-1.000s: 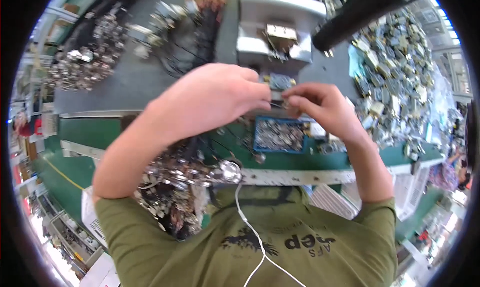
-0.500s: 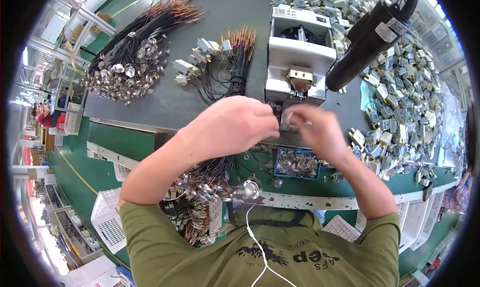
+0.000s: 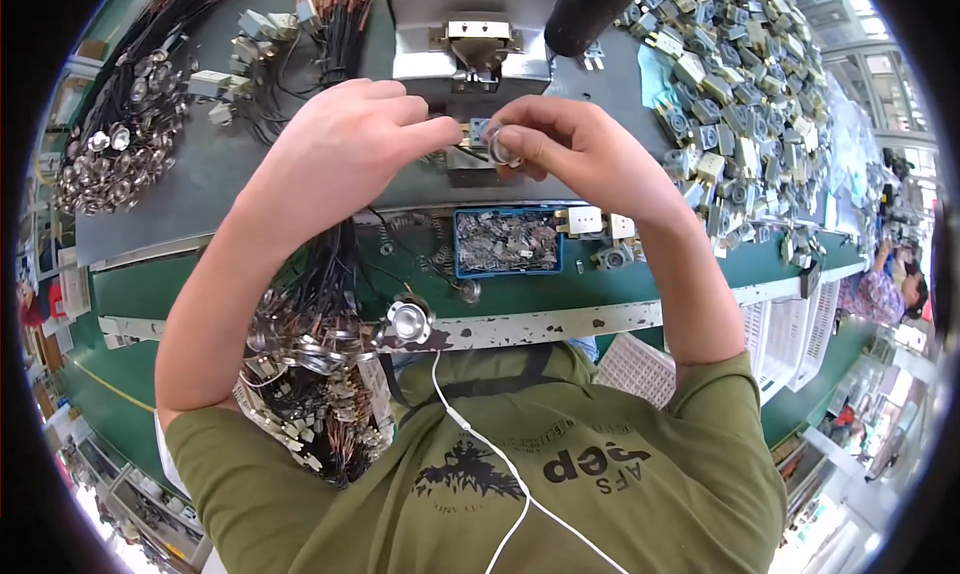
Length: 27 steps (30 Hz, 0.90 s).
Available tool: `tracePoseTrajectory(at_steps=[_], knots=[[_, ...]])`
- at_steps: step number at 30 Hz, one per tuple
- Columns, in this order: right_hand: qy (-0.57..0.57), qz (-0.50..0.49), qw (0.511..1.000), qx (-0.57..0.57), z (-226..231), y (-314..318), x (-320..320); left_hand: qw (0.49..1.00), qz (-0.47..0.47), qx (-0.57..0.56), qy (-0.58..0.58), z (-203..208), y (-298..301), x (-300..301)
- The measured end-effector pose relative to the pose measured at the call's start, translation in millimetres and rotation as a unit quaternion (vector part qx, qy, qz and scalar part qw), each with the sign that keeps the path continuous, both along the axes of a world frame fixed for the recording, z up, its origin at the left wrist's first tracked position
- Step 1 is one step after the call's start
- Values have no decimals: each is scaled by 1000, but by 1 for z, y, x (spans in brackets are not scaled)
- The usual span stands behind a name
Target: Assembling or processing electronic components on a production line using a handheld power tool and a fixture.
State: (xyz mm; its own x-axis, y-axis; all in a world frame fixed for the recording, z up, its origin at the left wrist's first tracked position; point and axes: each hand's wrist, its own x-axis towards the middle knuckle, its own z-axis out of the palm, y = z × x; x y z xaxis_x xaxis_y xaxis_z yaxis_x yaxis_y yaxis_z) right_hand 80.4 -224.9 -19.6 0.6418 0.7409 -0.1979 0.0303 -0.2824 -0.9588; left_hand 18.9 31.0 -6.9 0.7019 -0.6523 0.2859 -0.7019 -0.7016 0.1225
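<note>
Chipped edge (image 3: 540,330); right hand (image 3: 590,164) beyond.

R hand (image 3: 590,156) w/ rnd metal pc (image 3: 503,147), L hand (image 3: 362,134) nr it, blue tray (image 3: 510,274) w/ sm. bits (image 3: 506,242)

Narrow gap, upper centre-right
Tabletop (image 3: 620,89) shows bare between metal machine (image 3: 418,49) and heaped blocks (image 3: 740,104) — black cylinder (image 3: 592,16) jutting over the top, right hand (image 3: 585,149) below.

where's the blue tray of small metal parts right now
In the head view, the blue tray is near the middle, below the right hand, above the chipped white rail, left of a white-faced block.
</note>
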Motion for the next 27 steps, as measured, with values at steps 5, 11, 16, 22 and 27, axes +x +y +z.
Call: tracePoseTrajectory(at_steps=[5,11,16,22,27], knots=[[23,-62,997,32,6,-8,-18,995,18,-89,38,-10,-12,-5],[-112,-78,991,15,-1,-10,-30,997,30,-48,44,-11,-18,-7],[-50,55,996,-47,1,-10,-12,998,14,27,56,-13,-18,-5],[-95,-62,993,-18,-3,-31,-30,995,9,-41,96,-6,-30,-10],[-136,-209,962,111,9,-43,-26,953,47,-200,225,-5,-21,18]])
